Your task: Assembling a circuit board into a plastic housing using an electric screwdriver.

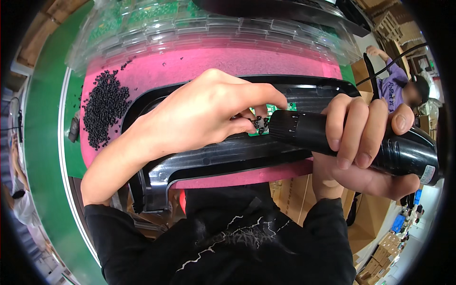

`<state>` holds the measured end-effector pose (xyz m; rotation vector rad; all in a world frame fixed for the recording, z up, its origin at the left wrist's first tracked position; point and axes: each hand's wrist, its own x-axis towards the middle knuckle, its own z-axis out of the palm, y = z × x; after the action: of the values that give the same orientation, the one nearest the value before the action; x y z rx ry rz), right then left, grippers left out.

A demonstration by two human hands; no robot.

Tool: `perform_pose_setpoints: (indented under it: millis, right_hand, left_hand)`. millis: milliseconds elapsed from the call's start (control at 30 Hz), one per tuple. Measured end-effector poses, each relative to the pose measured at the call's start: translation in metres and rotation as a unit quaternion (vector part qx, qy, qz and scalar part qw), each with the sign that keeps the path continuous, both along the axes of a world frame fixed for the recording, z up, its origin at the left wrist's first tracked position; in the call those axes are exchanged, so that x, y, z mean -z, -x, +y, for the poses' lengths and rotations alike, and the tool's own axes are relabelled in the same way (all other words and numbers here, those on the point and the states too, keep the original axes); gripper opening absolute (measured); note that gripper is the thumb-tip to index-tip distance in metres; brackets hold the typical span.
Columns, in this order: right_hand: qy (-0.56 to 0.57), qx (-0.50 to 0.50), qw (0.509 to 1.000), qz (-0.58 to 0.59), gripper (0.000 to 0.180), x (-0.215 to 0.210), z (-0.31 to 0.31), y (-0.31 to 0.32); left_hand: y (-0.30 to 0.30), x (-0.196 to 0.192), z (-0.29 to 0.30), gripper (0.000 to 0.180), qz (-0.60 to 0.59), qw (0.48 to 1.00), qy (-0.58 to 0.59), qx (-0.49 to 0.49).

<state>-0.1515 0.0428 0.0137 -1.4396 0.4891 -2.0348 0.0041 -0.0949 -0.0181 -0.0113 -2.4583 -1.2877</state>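
My right hand (354, 133) is wrapped round a thick black electric screwdriver (304, 132), its nose pointing left. My left hand (204, 109) reaches in from the left with curled fingers. Several small black screws (259, 123) show at its fingertips, beside the screwdriver's nose. Under the fingers and the tool is a green circuit board (291, 105), mostly covered by them. The board lies within a long black plastic housing (209, 164) with raised edges. Whether the screwdriver's bit touches a screw is hidden.
A heap of black screws (104, 111) lies at the left on the pink mat (156, 64). Clear plastic trays (190, 23) with green boards are stacked across the back. A dark cable (396, 64) runs at the right. Another person in a purple shirt (392, 88) is farther right.
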Motion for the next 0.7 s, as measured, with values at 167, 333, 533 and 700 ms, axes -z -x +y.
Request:
perform_pose_setpoints:
  millis: [167, 333, 533, 700]
  right_hand:
    - [0.002, -0.002, 1.000, -0.023, 0.058, 0.000, 0.000, -0.002]
    - [0.009, -0.007, 1.000, -0.011, 0.057, 0.000, -0.001, 0.002]
    - [0.016, -0.043, 0.999, 0.011, 0.057, -0.001, -0.001, 0.007]
    - [-0.006, -0.020, 0.998, 0.059, 0.060, -0.008, 0.001, 0.015]
  left_hand:
    - [-0.002, 0.000, 0.002, 0.046, -0.002, 1.000, 0.019, 0.001]
    - [0.000, -0.004, -0.001, 0.045, 0.002, 0.999, 0.009, 0.032]
    - [-0.001, 0.000, -0.001, 0.042, -0.005, 0.998, -0.046, 0.045]
    - [0.002, 0.001, 0.000, 0.043, 0.019, 0.999, -0.014, 0.037]
